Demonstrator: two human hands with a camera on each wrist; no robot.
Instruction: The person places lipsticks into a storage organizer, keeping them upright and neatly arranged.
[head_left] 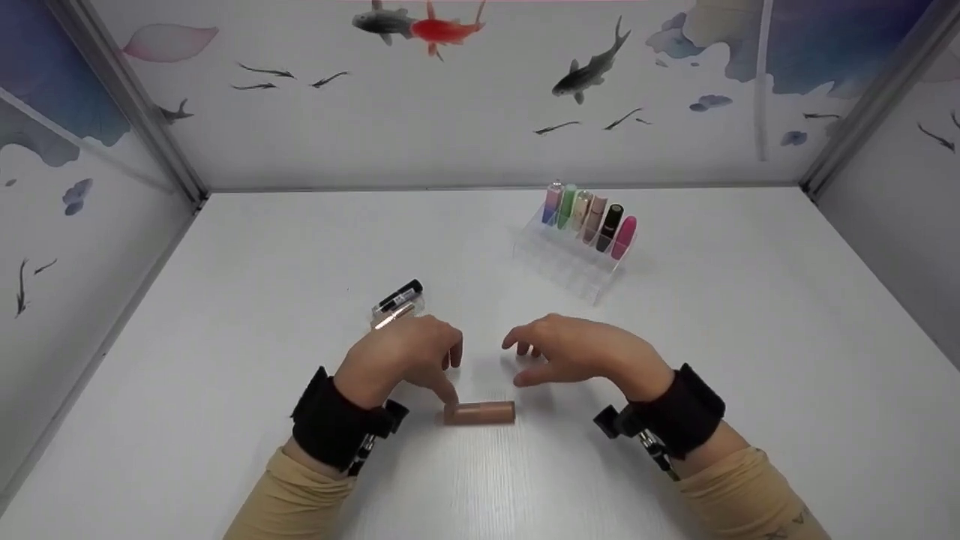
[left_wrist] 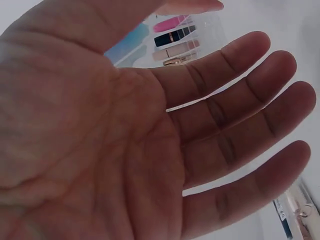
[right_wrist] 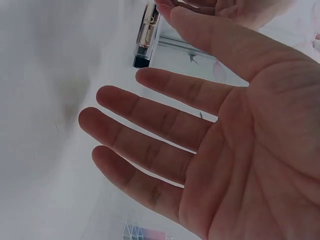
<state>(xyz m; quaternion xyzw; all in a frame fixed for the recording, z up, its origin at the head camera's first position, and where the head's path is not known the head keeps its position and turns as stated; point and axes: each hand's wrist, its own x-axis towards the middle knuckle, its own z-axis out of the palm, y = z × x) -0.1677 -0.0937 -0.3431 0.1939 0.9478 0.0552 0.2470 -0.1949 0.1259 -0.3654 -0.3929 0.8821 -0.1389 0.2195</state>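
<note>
A short brown lipstick-like tube lies sideways on the white table in front of the person. My left hand hovers palm down just beyond it, the thumb tip right at the tube's left end. In the left wrist view, that hand's fingers are extended and slightly bent, with nothing in the palm. Opposite it, to the right, my right hand holds nothing; its fingers are spread and loosely bent. Past the left hand lie a black tube and a shiny pinkish one, partly hidden by the hand.
A clear stepped rack stands at the back right, with several colourful tubes in its rear row, among them a pink tube and a black-capped one. White panels printed with fish close off the table's back and sides.
</note>
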